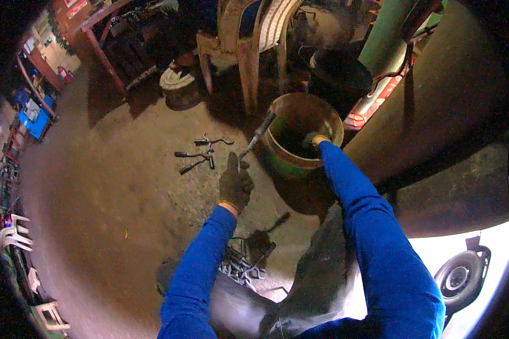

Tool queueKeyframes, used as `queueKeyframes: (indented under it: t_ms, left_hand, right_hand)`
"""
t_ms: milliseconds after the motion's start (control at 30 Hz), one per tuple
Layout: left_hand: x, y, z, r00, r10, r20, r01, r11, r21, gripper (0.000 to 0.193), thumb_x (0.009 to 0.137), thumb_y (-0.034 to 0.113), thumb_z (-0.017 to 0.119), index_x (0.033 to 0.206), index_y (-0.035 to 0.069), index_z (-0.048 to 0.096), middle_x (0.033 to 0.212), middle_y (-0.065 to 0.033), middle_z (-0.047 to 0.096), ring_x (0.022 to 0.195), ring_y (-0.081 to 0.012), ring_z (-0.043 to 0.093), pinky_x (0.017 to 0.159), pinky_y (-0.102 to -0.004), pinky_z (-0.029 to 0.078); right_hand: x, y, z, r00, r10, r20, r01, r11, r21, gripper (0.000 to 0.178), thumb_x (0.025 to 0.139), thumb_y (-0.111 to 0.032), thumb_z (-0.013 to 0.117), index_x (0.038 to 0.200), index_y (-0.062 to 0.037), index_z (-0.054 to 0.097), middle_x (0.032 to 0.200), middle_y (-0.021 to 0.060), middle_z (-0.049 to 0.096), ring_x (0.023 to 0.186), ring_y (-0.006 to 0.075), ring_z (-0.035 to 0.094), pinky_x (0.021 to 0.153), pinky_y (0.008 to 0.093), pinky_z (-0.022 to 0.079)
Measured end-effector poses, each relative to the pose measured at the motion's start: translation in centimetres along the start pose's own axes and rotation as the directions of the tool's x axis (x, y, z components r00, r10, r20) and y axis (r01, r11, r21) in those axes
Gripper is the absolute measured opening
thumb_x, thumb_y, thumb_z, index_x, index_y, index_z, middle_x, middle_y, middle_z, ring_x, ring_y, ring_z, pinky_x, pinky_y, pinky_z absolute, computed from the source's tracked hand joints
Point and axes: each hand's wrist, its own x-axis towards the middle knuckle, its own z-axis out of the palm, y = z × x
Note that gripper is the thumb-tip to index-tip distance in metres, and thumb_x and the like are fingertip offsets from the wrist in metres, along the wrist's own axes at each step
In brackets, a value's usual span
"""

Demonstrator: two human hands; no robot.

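My left hand, in a dark work glove, is closed round a slim metal rod with a thick dark end. The rod tilts up and right beside a worn bucket, which has green on its lower side. My right hand, also gloved, reaches inside that bucket. Its fingers are lost in the dark, so what they touch is hidden. Several bent metal rods with dark sleeve-like ends lie on the floor left of the left hand. More shiny metal pieces are heaped close to my legs.
Behind the bucket stand a dark drum and a worn plastic chair. A low container with pale cloth on top sits further left. A big curved panel bounds the right; a wheel shows at lower right.
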Motion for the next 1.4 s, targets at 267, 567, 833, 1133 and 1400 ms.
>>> queueKeyframes:
  t_ms: [267,567,833,1133,1400]
  left_hand:
    - [2.6,-3.3,6.3,0.965,0.189,-0.18,-0.247,0.884,-0.397,0.035,0.092,0.026,0.059,0.12,0.007,0.051,0.059,-0.0002,0.046,0.047,-0.0112,0.044,0.04,-0.0266,0.034]
    - [2.3,-2.9,7.9,0.99,0.006,-0.138,-0.055,0.932,-0.357,0.028,0.094,0.04,0.056,0.101,0.013,0.061,0.067,-0.0011,0.053,0.047,-0.0135,0.041,0.042,-0.0243,0.03]
    - [3.3,-0.4,7.1,0.996,0.075,0.055,-0.079,0.995,0.068,0.042,0.096,0.028,0.046,0.131,0.006,0.04,0.102,-0.0205,0.063,0.086,-0.0408,0.06,0.072,-0.0464,0.049]
    - [2.0,2.3,7.5,0.997,0.043,0.071,-0.046,0.998,0.049,0.042,0.097,0.033,0.045,0.132,0.009,0.041,0.106,-0.0202,0.064,0.091,-0.0427,0.062,0.077,-0.0482,0.05]
    - [2.4,1.2,8.9,0.971,0.223,-0.091,-0.24,0.921,-0.307,0.035,0.094,0.043,0.052,0.11,0.012,0.051,0.072,-0.0051,0.051,0.06,-0.0214,0.046,0.054,-0.0323,0.037]
  right_hand:
    - [-3.0,7.0,-6.5,0.896,-0.219,-0.386,0.194,0.976,-0.103,0.047,0.087,-0.042,0.056,0.123,-0.0112,0.054,0.122,0.0076,0.058,0.11,0.0274,0.055,0.095,0.0375,0.041]
    - [-14.9,3.7,-18.7,0.97,0.187,-0.158,0.12,0.198,0.973,0.025,0.092,-0.027,0.06,0.091,-0.0035,0.068,0.076,0.0036,0.064,0.064,0.0128,0.06,0.058,0.0265,0.05]
    - [-21.0,1.6,-26.0,0.981,0.163,-0.105,0.064,0.236,0.97,0.025,0.096,-0.026,0.056,0.1,-0.0033,0.065,0.084,0.0025,0.063,0.073,0.0116,0.059,0.066,0.0267,0.051]
    - [-22.0,3.7,-25.9,0.952,0.074,-0.298,0.232,0.465,0.854,0.029,0.095,-0.021,0.056,0.113,-0.0005,0.062,0.097,0.0044,0.064,0.084,0.0117,0.061,0.076,0.0269,0.052]
    - [-23.6,3.4,-27.1,0.965,0.093,-0.245,0.217,0.239,0.947,0.033,0.094,-0.025,0.058,0.116,-0.0002,0.062,0.096,0.0047,0.064,0.082,0.0125,0.061,0.073,0.0272,0.053]
